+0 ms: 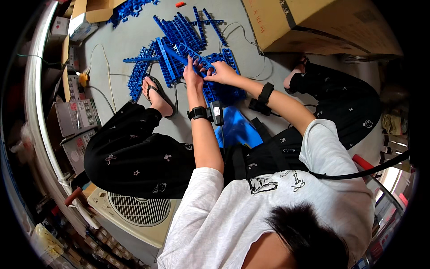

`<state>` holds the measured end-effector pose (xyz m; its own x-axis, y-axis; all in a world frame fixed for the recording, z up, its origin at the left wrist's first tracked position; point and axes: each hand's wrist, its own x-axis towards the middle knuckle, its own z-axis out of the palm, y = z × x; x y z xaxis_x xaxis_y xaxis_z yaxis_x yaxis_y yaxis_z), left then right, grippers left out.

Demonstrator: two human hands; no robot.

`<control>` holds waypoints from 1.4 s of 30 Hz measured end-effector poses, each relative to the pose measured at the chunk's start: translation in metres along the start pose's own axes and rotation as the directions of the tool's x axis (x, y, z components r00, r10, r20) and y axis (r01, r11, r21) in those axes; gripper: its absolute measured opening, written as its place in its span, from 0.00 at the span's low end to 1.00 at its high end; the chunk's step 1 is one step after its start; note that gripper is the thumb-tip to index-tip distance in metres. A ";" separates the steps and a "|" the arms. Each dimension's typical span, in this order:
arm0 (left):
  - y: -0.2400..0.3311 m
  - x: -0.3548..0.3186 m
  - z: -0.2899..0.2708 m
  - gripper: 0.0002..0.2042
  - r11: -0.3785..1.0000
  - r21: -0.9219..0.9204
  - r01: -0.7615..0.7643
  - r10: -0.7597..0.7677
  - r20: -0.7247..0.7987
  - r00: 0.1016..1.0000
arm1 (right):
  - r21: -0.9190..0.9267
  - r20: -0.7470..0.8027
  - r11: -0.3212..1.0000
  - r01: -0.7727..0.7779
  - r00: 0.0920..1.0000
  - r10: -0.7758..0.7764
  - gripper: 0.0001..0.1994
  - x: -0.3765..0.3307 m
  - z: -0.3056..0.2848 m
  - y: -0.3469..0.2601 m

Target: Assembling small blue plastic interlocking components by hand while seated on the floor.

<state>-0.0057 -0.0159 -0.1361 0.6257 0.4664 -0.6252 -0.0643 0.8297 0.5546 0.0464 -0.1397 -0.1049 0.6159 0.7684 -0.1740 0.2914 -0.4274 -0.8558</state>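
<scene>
My left hand [193,74] and my right hand [221,73] are close together over a pile of blue plastic parts. Both grip a long blue plastic strip [181,57] with holes along it, which slants between them; part of it is hidden by my fingers. The right thumb and fingers pinch it near its lower end. Beneath and around my hands lie several blue perforated strips [167,62], some in stacks. More notched blue strips [179,31] are spread beyond them, and a blue block of joined strips [228,92] lies just below my right hand.
A large cardboard box [309,27] stands at the far right. Small loose blue pieces [130,11] are heaped far left, near an open carton [94,13]. A red piece [180,4] lies beyond the pile. Thin cables [105,58] cross the floor; a vented fan [141,208] sits behind my left leg.
</scene>
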 end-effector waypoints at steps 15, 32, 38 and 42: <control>0.029 -0.075 0.066 0.17 0.962 0.249 -0.110 -0.001 0.411 0.912 | 0.518 -0.408 0.849 0.100 0.902 0.143 0.20 0.016 -0.043 -0.038; 0.024 -0.081 0.057 0.17 0.981 0.171 -0.093 0.045 0.268 0.962 | 0.402 -0.125 0.915 0.026 0.992 0.026 0.18 0.012 -0.047 -0.061; 0.018 -0.079 0.058 0.21 0.983 0.156 -0.099 0.039 0.352 0.935 | 0.426 -0.046 0.902 -0.078 0.993 0.108 0.20 0.009 -0.060 -0.062; 0.015 -0.078 0.054 0.21 0.980 0.181 -0.082 0.013 0.354 0.935 | 0.459 -0.018 0.875 -0.151 0.984 0.179 0.18 0.005 -0.063 -0.070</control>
<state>-0.0133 -0.0560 -0.0496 0.8592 0.3386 -0.3835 0.0262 0.7196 0.6939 0.0752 -0.1358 -0.0149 0.6714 0.6705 -0.3157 -0.1740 -0.2715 -0.9466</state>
